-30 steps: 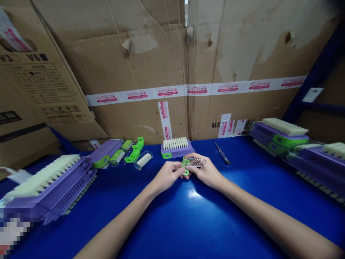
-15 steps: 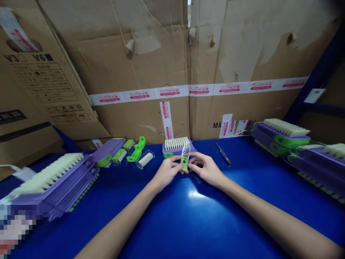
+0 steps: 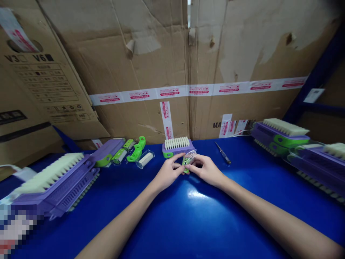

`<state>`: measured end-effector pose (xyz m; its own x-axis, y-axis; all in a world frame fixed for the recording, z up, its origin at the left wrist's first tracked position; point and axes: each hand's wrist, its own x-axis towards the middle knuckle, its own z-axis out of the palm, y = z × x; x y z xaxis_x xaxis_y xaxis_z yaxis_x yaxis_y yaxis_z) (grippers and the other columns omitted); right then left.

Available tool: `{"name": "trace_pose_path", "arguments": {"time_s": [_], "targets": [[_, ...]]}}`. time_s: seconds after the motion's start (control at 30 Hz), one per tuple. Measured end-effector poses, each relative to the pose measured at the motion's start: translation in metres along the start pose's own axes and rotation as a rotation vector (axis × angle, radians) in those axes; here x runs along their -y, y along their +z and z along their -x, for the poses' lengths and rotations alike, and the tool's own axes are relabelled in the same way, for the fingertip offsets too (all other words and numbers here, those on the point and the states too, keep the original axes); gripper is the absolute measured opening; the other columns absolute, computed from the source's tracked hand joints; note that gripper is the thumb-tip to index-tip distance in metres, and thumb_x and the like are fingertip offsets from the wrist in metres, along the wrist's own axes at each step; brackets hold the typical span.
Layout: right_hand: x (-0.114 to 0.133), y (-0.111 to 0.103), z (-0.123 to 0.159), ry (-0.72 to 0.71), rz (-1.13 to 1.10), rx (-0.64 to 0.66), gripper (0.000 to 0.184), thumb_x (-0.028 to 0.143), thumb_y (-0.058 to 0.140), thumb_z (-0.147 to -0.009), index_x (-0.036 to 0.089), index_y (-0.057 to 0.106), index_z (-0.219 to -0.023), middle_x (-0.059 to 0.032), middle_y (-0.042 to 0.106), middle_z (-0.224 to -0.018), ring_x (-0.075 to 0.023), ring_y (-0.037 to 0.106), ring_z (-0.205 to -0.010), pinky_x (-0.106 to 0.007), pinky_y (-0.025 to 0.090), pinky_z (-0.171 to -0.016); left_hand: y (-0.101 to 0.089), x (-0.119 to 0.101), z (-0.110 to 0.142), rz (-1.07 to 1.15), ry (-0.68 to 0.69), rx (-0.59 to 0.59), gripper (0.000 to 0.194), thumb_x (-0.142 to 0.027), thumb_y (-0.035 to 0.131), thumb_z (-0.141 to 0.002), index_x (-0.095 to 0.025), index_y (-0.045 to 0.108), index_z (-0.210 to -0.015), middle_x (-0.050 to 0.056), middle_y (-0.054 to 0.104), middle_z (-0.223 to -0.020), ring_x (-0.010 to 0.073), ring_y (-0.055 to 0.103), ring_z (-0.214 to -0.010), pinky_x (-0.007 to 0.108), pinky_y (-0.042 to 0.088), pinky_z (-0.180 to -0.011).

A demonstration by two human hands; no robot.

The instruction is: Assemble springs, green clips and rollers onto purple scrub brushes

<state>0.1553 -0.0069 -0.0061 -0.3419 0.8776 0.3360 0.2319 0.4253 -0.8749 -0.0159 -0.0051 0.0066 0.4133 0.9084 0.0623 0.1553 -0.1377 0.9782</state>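
Note:
Between my hands, above the blue table, is a small light-green plastic piece (image 3: 185,168) with a metal coil spring (image 3: 191,156) rising from it. The spring leans to the right. My left hand (image 3: 169,172) is closed, its thumb and fingers gripping the green piece from the left. My right hand (image 3: 207,169) is closed too, with its fingertips pinched at the lower part of the spring, close to the green piece. The fingers partly hide where spring and plastic meet. Just behind the hands lies a purple brush block (image 3: 178,144) with cream bristles.
Left of the hands lie bright-green brackets (image 3: 134,154), a clear case with a white bar (image 3: 145,159) and more green pieces (image 3: 118,157). A screwdriver (image 3: 223,154) is on the right. Larger purple brush units (image 3: 59,187) stand at both sides. Cardboard (image 3: 140,118) walls the back.
The spring stood tall and nearly upright; now it is lower and tilted to the right. My right fingertips have shifted slightly left, onto the spring's lower part.

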Motion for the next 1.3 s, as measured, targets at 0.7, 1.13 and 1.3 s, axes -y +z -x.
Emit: {"name": "trace_pose_path", "arguments": {"time_s": [0.7,1.13,1.3], "targets": [[-0.004,-0.005,-0.003,0.054,-0.137,-0.023,0.026,0.029,0.053,-0.081,0.017,0.066,-0.100,-0.0054,0.070,-0.089,-0.0190,0.064,-0.080,-0.032,0.050,-0.075,0.004,0.005,0.003,-0.132,0.046,-0.080,0.062,-0.021,0.072,-0.062,-0.017,0.045,-0.118,-0.004,0.064,-0.065,0.0123,0.055,-0.058,0.025,0.038,-0.060],[0.001,-0.005,-0.002,0.023,-0.114,0.021,0.033,0.023,0.058,-0.076,0.015,0.063,-0.108,-0.0050,0.068,-0.085,-0.0159,0.062,-0.070,-0.031,0.050,-0.070,0.004,0.002,0.002,-0.113,-0.013,-0.114,0.067,-0.025,0.074,-0.060,-0.014,0.044,-0.118,-0.002,0.064,-0.065,0.0123,0.054,-0.057,0.024,0.038,-0.059],[0.007,-0.006,0.002,0.003,-0.051,0.053,0.041,0.026,0.065,-0.073,0.013,0.061,-0.111,-0.0085,0.069,-0.095,-0.0175,0.063,-0.075,-0.031,0.051,-0.070,0.008,0.005,0.004,-0.194,0.090,-0.133,0.055,-0.025,0.070,-0.064,-0.016,0.042,-0.111,-0.008,0.056,-0.057,0.0107,0.051,-0.053,0.022,0.037,-0.055]]}}
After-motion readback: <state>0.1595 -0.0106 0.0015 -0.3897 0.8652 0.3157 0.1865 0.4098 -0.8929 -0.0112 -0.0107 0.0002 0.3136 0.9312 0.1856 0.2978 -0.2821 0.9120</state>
